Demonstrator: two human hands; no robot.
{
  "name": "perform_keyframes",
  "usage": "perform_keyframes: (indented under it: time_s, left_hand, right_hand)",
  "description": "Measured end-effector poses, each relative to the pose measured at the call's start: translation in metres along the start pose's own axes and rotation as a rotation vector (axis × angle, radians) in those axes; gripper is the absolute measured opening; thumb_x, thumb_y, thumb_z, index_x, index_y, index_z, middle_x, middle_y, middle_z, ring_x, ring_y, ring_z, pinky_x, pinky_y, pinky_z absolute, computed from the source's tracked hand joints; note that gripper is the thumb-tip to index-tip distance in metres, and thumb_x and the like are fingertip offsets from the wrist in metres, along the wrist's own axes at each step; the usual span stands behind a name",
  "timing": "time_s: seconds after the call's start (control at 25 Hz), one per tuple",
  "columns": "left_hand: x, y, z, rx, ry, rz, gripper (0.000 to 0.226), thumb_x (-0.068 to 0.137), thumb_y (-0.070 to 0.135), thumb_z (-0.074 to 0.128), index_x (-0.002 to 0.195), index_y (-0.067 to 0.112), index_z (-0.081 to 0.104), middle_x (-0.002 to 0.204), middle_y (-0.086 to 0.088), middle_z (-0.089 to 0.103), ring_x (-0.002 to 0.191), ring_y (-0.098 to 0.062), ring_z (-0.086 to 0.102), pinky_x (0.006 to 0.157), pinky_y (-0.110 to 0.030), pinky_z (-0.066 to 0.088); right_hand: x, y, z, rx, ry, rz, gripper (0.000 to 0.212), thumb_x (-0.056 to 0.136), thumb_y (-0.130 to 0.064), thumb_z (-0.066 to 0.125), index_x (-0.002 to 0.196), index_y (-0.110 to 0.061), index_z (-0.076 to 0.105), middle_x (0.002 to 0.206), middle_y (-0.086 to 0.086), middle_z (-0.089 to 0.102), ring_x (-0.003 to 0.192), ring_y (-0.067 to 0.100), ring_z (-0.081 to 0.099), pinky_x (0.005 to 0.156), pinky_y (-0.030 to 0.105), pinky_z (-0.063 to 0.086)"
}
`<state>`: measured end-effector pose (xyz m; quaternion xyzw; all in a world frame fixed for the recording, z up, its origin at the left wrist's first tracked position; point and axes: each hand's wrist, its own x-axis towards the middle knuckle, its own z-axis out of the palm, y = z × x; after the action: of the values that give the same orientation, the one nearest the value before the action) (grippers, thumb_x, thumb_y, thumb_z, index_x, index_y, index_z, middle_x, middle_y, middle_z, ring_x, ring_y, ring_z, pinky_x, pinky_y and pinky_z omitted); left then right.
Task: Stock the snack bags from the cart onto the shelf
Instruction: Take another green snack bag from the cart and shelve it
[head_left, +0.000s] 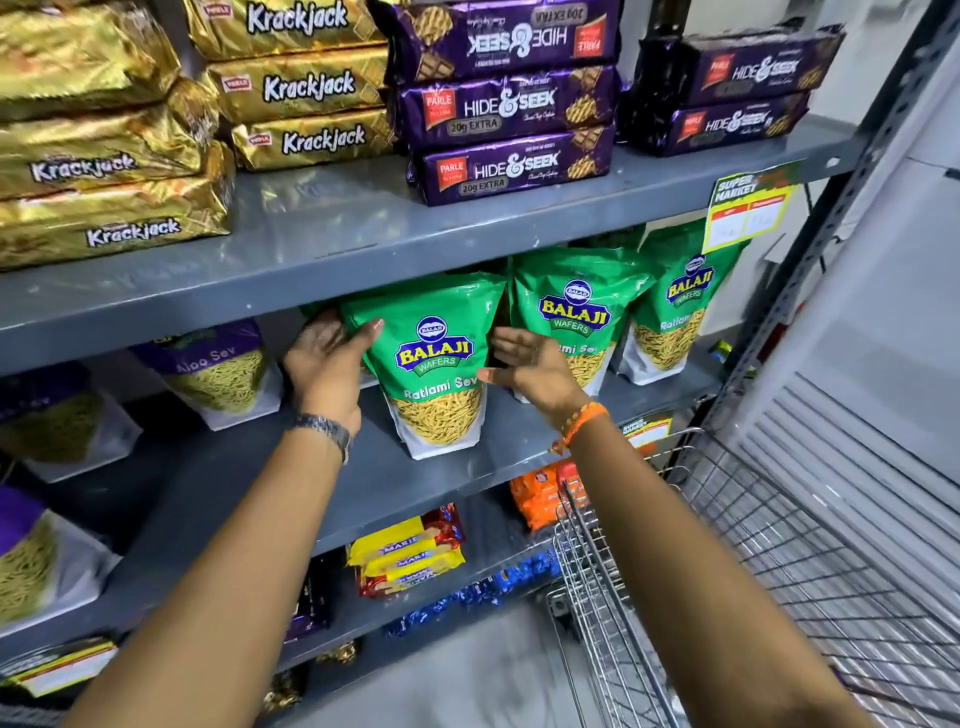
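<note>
A green Balaji Ratlami Sev bag (434, 364) stands upright on the grey middle shelf (395, 483). My left hand (324, 364) touches its upper left edge with fingers spread. My right hand (524, 371) is by its right side, thumb against the bag, fingers apart. Neither hand closes around it. Two more green Balaji bags (576, 312) (680, 306) stand to its right on the same shelf. The wire cart (779, 561) is at the lower right; what its basket holds is not visible.
Purple Aloo Sev bags (218, 371) stand left on the middle shelf. Krackjack packs (306, 88) and Hide & Seek packs (509, 104) fill the shelf above. Marie biscuit packs (410, 556) lie on the lower shelf. A white slatted wall (857, 415) is at right.
</note>
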<state>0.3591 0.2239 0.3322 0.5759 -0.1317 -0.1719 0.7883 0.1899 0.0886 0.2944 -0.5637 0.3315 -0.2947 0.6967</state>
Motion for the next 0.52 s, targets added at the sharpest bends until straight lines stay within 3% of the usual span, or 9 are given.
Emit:
perform_keyframes:
  time_s: [0.08, 0.16, 0.28, 0.36, 0.44, 0.52]
  left_hand:
    - [-0.027, -0.003, 0.003, 0.028, 0.109, 0.034, 0.051, 0.07, -0.008, 0.079, 0.118, -0.002, 0.06, 0.106, -0.008, 0.064, 0.091, -0.011, 0.063, 0.069, -0.009, 0.052]
    - [-0.057, -0.018, -0.002, 0.098, 0.106, 0.062, 0.049, 0.068, -0.006, 0.081, 0.113, 0.002, 0.063, 0.099, -0.006, 0.067, 0.087, -0.011, 0.063, 0.07, -0.01, 0.052]
    - [-0.11, -0.053, 0.024, 0.171, -0.178, 0.0, 0.039, 0.068, -0.008, 0.08, 0.099, 0.011, 0.065, 0.088, 0.0, 0.067, 0.08, -0.008, 0.063, 0.074, -0.013, 0.053]
    - [-0.142, -0.083, 0.052, 0.28, -0.394, -0.049, 0.039, 0.067, -0.009, 0.081, 0.093, 0.015, 0.065, 0.088, -0.001, 0.069, 0.08, -0.008, 0.063, 0.076, -0.017, 0.053]
    - [-0.174, -0.12, 0.086, 0.391, -0.641, -0.137, 0.041, 0.064, -0.009, 0.082, 0.088, 0.02, 0.067, 0.087, 0.0, 0.071, 0.079, -0.009, 0.065, 0.074, -0.016, 0.054]
    - [-0.198, -0.157, 0.114, 0.515, -0.921, -0.263, 0.041, 0.064, -0.006, 0.084, 0.094, 0.017, 0.069, 0.094, -0.006, 0.072, 0.085, -0.012, 0.066, 0.078, -0.017, 0.056]
  right_hand:
    - [-0.033, 0.0, -0.03, 0.167, 0.088, -0.035, 0.064, 0.078, 0.025, 0.065, 0.137, 0.009, 0.049, 0.14, 0.024, 0.057, 0.136, 0.035, 0.052, 0.107, 0.042, 0.05]
    - [-0.066, 0.023, -0.058, 0.317, 0.169, -0.039, 0.056, 0.083, 0.023, 0.061, 0.135, 0.004, 0.052, 0.129, 0.015, 0.065, 0.13, 0.031, 0.058, 0.101, 0.035, 0.055]
    - [-0.126, 0.075, -0.126, 0.554, 0.462, 0.034, 0.043, 0.09, 0.015, 0.056, 0.129, -0.001, 0.057, 0.124, 0.011, 0.069, 0.118, 0.025, 0.065, 0.103, 0.037, 0.054]
    - [-0.166, 0.117, -0.167, 0.686, 0.717, 0.093, 0.038, 0.093, 0.01, 0.055, 0.128, -0.003, 0.057, 0.109, 0.007, 0.076, 0.099, 0.017, 0.072, 0.086, 0.025, 0.061]
    - [-0.205, 0.156, -0.199, 0.705, 1.013, 0.141, 0.034, 0.093, 0.008, 0.058, 0.122, -0.011, 0.055, 0.076, -0.003, 0.079, 0.068, 0.005, 0.073, 0.057, 0.014, 0.058]
    - [-0.235, 0.192, -0.218, 0.654, 1.193, 0.243, 0.026, 0.09, 0.006, 0.062, 0.102, -0.017, 0.057, 0.067, -0.002, 0.073, 0.057, 0.006, 0.067, 0.049, 0.018, 0.047]
